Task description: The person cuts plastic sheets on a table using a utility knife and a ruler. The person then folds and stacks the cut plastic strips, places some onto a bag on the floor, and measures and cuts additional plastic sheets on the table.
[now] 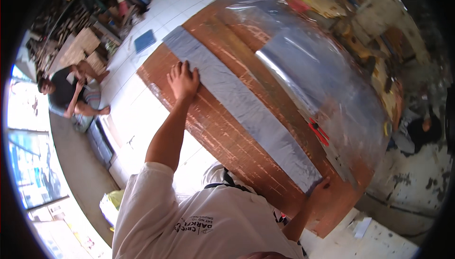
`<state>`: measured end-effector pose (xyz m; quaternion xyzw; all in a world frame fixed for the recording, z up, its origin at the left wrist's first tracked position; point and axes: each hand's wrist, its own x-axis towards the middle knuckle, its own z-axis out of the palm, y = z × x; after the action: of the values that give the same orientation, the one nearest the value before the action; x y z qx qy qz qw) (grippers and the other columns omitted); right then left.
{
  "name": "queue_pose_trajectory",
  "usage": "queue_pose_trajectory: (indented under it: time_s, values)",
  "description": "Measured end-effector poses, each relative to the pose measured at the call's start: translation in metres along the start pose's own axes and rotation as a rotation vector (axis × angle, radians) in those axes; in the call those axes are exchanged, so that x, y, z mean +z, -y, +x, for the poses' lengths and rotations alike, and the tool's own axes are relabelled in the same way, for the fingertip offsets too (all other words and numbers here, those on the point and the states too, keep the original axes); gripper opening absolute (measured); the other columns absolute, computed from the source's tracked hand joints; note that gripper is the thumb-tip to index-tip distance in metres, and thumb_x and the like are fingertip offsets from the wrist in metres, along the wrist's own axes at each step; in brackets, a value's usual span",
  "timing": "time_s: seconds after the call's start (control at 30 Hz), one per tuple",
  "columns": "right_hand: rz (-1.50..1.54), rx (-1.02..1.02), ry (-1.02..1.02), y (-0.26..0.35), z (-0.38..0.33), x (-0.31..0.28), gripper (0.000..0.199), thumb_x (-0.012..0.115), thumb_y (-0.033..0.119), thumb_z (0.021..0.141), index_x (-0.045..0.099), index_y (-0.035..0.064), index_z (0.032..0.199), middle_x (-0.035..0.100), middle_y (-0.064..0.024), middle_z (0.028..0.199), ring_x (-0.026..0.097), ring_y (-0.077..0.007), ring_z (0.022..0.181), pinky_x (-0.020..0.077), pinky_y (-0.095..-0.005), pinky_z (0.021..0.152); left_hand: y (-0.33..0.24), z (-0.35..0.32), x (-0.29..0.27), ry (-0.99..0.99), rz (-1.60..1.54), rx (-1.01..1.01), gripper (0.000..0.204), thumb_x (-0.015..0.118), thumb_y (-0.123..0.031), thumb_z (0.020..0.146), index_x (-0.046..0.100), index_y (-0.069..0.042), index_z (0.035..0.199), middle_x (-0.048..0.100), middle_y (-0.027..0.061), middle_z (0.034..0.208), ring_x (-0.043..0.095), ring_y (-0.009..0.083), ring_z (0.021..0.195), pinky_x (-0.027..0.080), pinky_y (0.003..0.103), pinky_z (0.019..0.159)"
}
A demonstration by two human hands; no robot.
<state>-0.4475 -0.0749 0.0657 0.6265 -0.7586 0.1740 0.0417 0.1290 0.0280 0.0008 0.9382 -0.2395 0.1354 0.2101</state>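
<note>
A long blue-grey strip of thin sheet material (246, 107) lies across a worn brown wooden table (222, 140). My left hand (184, 80) rests spread on the wood and the strip's near edge, towards its far left end. At the strip's right end, my right hand (319, 190) lies low on the table, fingers reaching forward; their tips are small and blurred. Beyond the strip are a red-handled cutting tool (318, 132) and a flat metal ruler (339, 164). Clear plastic sheeting (313, 64) is heaped over the table's far side.
A blue square mat (145, 41) lies on the white tiled floor. A seated person (71, 88) is at the left, near piled wood scraps (85, 45). Another person (419, 131) is at the right, beyond the table. A yellowish bag (112, 203) sits at lower left.
</note>
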Motion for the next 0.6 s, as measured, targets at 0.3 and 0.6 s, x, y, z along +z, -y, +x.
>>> queue_pose_trajectory:
  time_s: [0.3, 0.6]
  values:
    - [0.139, -0.427, -0.141, 0.003, -0.003, 0.01, 0.037, 0.05, 0.029, 0.099, 0.068, -0.0011, 0.108, 0.072, -0.0157, 0.099, 0.069, -0.032, 0.08, 0.0548, -0.0399, 0.068, 0.01, -0.004, -0.004, -0.134, -0.048, -0.014, 0.05, 0.058, -0.043, 0.088, 0.057, -0.012, 0.128, 0.049, 0.0144, 0.139, 0.037, 0.0339, 0.135, 0.022, 0.056, 0.113]
    - [0.106, -0.47, -0.162, 0.008, 0.006, 0.027, 0.032, 0.053, 0.026, 0.098, 0.069, -0.0009, 0.105, 0.071, -0.0156, 0.097, 0.069, -0.03, 0.079, 0.0548, -0.0377, 0.068, 0.008, -0.006, -0.004, -0.108, -0.088, -0.029, 0.052, 0.055, -0.045, 0.09, 0.056, -0.012, 0.13, 0.047, 0.0162, 0.14, 0.035, 0.0355, 0.137, 0.021, 0.058, 0.113]
